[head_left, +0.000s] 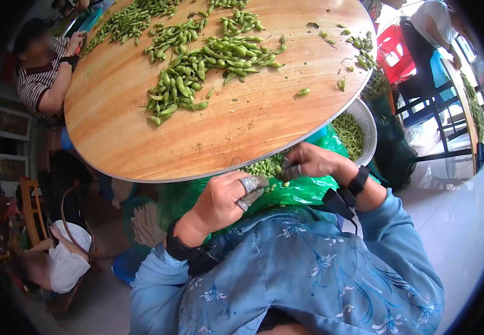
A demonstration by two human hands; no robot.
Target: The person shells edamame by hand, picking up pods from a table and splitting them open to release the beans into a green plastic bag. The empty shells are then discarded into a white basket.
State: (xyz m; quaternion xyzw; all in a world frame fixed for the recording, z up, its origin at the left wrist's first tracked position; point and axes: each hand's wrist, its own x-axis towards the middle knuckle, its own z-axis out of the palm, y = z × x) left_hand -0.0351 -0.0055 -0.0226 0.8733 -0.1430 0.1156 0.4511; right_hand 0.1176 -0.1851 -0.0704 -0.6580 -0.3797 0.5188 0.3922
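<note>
Just below the near edge of the round wooden table (124, 145), both my hands are above a green plastic bag (303, 188) on my lap. Shelled green beans (264, 167) lie in it. My left hand (219, 200) has grey tape round its fingers, which are curled together; what they hold, if anything, is too small to make out. To its right, my right hand (311, 163), also with grey-covered fingertips, is closed over the beans, its grip on anything hidden. Green soybean pods (183, 84) are heaped on the table.
A white basket of pods (371, 134) stands under the table's right edge. Across the left side sits a person in a striped shirt (43, 78); another in white (71, 257) is lower left. Black chairs (432, 95) and a red chair (394, 53) are at the right.
</note>
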